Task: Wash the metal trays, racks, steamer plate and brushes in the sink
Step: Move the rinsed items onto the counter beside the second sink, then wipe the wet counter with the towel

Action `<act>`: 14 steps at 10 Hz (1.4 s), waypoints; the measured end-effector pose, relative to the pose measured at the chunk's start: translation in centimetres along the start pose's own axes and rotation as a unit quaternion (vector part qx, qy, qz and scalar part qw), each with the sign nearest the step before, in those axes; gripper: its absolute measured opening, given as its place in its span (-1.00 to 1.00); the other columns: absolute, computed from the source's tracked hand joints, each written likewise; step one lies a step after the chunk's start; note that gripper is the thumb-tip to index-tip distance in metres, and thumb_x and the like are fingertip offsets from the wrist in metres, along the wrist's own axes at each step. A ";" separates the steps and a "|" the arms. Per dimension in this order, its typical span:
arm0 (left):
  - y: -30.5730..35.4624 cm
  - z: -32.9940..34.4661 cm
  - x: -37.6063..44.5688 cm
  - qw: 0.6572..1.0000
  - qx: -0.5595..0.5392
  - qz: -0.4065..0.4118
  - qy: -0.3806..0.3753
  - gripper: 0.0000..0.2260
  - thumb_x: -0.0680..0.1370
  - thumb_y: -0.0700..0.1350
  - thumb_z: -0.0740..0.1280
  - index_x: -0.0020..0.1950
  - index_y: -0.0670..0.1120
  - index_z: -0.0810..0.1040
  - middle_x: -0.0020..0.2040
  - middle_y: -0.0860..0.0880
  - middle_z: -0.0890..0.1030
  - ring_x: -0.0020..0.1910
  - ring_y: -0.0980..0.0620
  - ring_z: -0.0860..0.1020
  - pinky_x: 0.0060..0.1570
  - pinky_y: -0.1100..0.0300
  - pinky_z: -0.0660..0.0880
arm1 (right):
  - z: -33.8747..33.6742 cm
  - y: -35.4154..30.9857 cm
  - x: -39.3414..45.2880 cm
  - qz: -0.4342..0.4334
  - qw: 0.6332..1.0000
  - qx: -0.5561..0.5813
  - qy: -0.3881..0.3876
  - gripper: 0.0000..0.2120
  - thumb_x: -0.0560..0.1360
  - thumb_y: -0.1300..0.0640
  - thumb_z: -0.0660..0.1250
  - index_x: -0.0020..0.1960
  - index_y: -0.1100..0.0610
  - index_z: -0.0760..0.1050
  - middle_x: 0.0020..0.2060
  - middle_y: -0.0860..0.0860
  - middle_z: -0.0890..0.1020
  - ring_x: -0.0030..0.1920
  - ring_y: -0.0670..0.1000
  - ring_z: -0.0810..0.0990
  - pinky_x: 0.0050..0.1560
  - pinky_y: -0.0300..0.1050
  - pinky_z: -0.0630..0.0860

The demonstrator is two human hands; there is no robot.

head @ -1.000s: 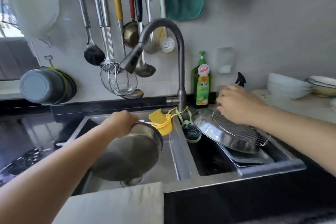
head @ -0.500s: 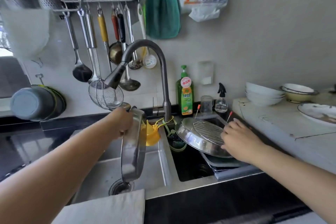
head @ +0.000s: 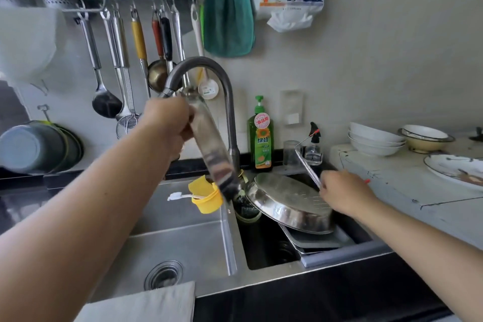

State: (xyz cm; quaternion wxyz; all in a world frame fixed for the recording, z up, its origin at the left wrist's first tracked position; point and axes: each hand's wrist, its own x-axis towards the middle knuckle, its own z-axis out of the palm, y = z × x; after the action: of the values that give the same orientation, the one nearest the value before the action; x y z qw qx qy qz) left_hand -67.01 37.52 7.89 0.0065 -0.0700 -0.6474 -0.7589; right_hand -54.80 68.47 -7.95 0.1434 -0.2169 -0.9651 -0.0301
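1. Hanging ladles and a green towel [head: 228, 8] line the wall behind a double sink [head: 188, 238]; bowls sit on the pale surface [head: 392, 178] at right.
2. Left hand [head: 167, 123], grip wrapped around the rim of a round metal pan [head: 211, 149], holds it edge-on right against the faucet [head: 209, 70]; a swing could knock the spout or the yellow holder [head: 206, 198].
3. Right hand [head: 345, 191], grip pinching a wire rack [head: 307, 165], tilts it up off the steel tray [head: 287, 201] in the right basin.
4. That tray leans on stacked trays [head: 321, 239]; lifting the rack may send it sliding.
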 end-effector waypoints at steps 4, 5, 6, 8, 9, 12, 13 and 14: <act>-12.1 7.3 1.0 0.955 -0.212 -0.203 -0.054 -0.82 0.68 -0.38 0.15 0.12 -0.29 0.54 -0.13 -0.22 0.66 -0.41 -0.05 0.67 -0.55 0.16 0.57 | -3.4 4.0 2.3 0.019 0.986 -0.072 0.151 -0.86 0.59 0.20 0.27 -0.05 0.21 0.60 -0.14 0.27 0.65 -0.09 0.33 0.64 -0.22 0.03 0.41; -16.6 9.0 0.8 0.945 -0.216 -0.243 -0.029 -0.78 0.64 -0.42 0.18 0.23 -0.32 0.54 0.02 -0.26 0.63 -0.22 -0.10 0.62 -0.47 0.14 0.62 | -3.7 5.1 2.9 0.007 0.982 -0.068 0.174 -0.84 0.60 0.17 0.28 -0.08 0.18 0.60 -0.18 0.25 0.64 -0.14 0.34 0.63 -0.23 0.03 0.44; -19.2 10.5 -0.6 0.946 -0.165 -0.275 -0.049 -0.88 0.66 -0.41 0.19 0.02 -0.29 0.51 -0.19 -0.22 0.56 -0.32 -0.05 0.52 -0.48 0.18 0.59 | -2.9 4.9 2.8 -0.034 0.979 -0.069 0.188 -0.79 0.58 0.21 0.32 -0.23 0.08 0.49 -0.28 0.14 0.59 -0.25 0.27 0.60 -0.30 0.01 0.44; -19.8 10.2 -1.1 0.939 0.205 -0.227 -0.160 -0.82 0.67 -0.21 0.23 0.09 -0.30 0.56 -0.13 -0.21 0.61 -0.37 -0.11 0.58 -0.40 0.10 0.63 | 0.3 1.4 1.7 -0.126 0.964 -0.089 0.215 -0.75 0.23 0.34 0.60 -0.31 0.15 0.54 -0.46 0.04 0.51 -0.46 0.14 0.53 -0.48 -0.18 0.24; -19.6 9.1 -0.4 0.900 0.351 -0.163 -0.199 -0.77 0.69 -0.12 0.22 0.12 -0.27 0.56 -0.14 -0.20 0.64 -0.33 -0.14 0.64 -0.38 0.07 0.61 | 2.6 -0.4 1.7 -0.157 0.970 -0.119 0.145 -0.75 0.17 0.35 0.58 -0.26 0.14 0.59 -0.40 0.02 0.54 -0.38 0.08 0.57 -0.52 -0.16 0.40; -18.3 0.8 -0.7 0.800 0.544 -0.086 -0.236 -0.75 0.67 -0.07 0.25 -0.07 -0.18 0.61 -0.15 -0.16 0.71 -0.25 -0.13 0.67 -0.16 0.05 0.66 | 4.0 -2.1 1.6 -0.261 0.943 -0.173 -0.113 -0.76 0.59 0.03 -0.20 -0.08 -0.07 0.22 -0.26 0.00 0.32 -0.07 0.16 0.43 -0.07 0.15 0.53; -16.0 -3.7 -0.4 0.827 0.495 -0.101 -0.246 -0.80 0.68 -0.14 0.24 0.07 -0.20 0.62 -0.09 -0.17 0.70 -0.24 -0.10 0.61 -0.22 0.15 0.60 | 1.1 -6.3 0.3 -0.188 0.980 -0.001 -0.064 -0.73 0.69 0.04 0.05 -0.17 0.02 0.35 -0.13 -0.02 0.44 -0.01 0.07 0.49 0.01 0.08 0.50; -14.0 -8.2 0.4 0.893 0.388 -0.107 -0.203 -0.88 0.68 -0.20 0.23 0.03 -0.16 0.55 -0.12 -0.19 0.65 -0.23 -0.08 0.61 -0.23 0.13 0.51 | -0.8 -13.6 -1.1 -0.112 0.961 0.246 0.052 -0.56 0.66 -0.04 0.21 -0.37 0.04 0.33 -0.25 -0.05 0.41 -0.14 0.08 0.52 -0.14 0.01 0.49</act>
State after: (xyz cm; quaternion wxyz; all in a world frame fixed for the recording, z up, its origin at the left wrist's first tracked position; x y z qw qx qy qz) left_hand -69.58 31.76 -7.02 -0.1797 -0.1446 -0.8812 -0.4126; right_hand -59.49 55.62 -7.46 0.2376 -0.0632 -0.9521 0.1816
